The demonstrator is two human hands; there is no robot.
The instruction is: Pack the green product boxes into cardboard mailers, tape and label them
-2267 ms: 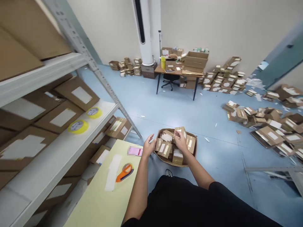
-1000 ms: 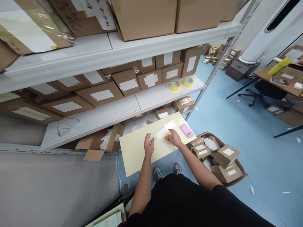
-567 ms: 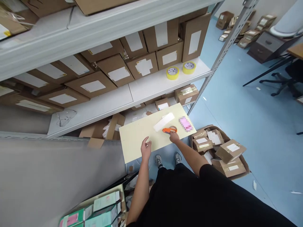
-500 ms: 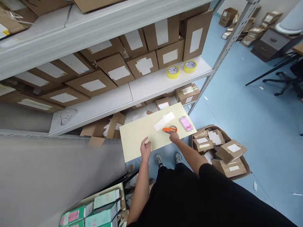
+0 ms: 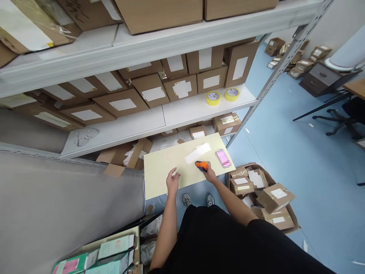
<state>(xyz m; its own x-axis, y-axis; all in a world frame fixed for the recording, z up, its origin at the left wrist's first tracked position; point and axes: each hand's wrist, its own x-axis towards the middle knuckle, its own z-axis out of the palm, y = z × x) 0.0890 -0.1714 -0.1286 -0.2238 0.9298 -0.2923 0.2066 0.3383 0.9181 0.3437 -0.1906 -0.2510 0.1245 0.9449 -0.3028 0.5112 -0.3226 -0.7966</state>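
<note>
In the head view my right hand (image 5: 210, 175) grips an orange tape dispenser (image 5: 202, 165) above the front part of a pale yellow tabletop (image 5: 159, 167). The fingers wrap its rear end, so part of it is hidden. My left hand (image 5: 172, 180) is over the tabletop to the left, thumb and fingers apart, holding nothing. White paper strips (image 5: 197, 153) lie partly overlapped just beyond the dispenser. To the right, close to the tabletop's edge, is a pink item (image 5: 223, 158) that is pixelated, so its kind cannot be made out.
Behind the tabletop, a metal shelf (image 5: 182, 116) bears cardboard boxes (image 5: 154, 89), two yellow tape rolls (image 5: 213, 98) and clear glasses (image 5: 85, 136). A large carton (image 5: 264, 169) full of small boxes stands at right. Green-and-white boxes (image 5: 114, 247) lie at lower left.
The tape dispenser has turned in my right hand, and its ring-shaped end shows less. My left hand stays open near the same spot. The head view has shifted, showing more upper shelf.
</note>
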